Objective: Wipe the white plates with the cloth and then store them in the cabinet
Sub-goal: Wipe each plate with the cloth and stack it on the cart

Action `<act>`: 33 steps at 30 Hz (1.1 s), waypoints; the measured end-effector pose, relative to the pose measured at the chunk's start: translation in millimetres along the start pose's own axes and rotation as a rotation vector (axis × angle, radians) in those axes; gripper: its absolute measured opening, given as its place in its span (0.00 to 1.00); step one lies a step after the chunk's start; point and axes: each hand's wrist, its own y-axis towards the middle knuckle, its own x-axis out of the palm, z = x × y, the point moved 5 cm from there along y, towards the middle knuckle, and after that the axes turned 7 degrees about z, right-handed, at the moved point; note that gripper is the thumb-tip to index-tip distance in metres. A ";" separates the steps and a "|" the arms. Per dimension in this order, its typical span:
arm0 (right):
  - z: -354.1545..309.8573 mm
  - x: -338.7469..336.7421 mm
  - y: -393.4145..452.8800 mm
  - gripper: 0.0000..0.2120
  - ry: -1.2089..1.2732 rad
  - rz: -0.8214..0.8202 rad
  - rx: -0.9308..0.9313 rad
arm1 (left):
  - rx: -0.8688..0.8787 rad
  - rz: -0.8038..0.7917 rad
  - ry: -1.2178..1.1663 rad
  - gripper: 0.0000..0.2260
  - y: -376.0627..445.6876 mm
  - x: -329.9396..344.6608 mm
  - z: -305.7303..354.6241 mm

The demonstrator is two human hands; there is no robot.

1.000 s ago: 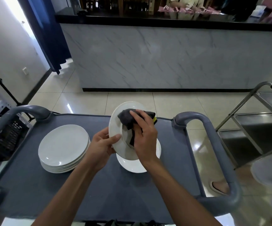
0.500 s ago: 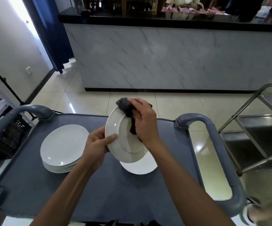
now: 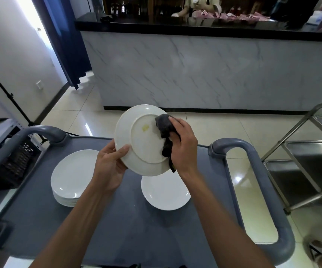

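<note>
Plate [image 3: 137,140] now shows its underside, flipped since a moment ago, so wiping has moved to the back. Left hand [image 3: 108,167] pinches its lower rim; right hand [image 3: 183,144] presses the dark cloth [image 3: 164,125] onto it. Below, a stack [image 3: 71,176] and single plate [image 3: 165,192] sit on the cart [image 3: 137,238], with open floor beyond its raised handles.

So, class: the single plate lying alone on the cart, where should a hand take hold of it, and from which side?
Grip the single plate by its raised rim at the near right edge, fingers under, thumb on top. It lies flat, face up, alone on the cart, and that side is probably freest: the held plate overhangs its far edge.
</note>
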 end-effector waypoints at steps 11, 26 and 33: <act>-21.9 -2.0 -35.4 0.17 -0.030 0.140 -0.223 | 0.018 0.055 -0.126 0.15 7.2 24.3 11.0; -37.6 4.8 -62.2 0.13 -0.087 0.054 -0.402 | 0.018 0.080 -0.136 0.14 10.7 28.9 19.0; -13.5 -14.3 -47.7 0.18 -0.059 0.085 -0.317 | 0.015 0.028 -0.121 0.14 7.8 29.1 15.6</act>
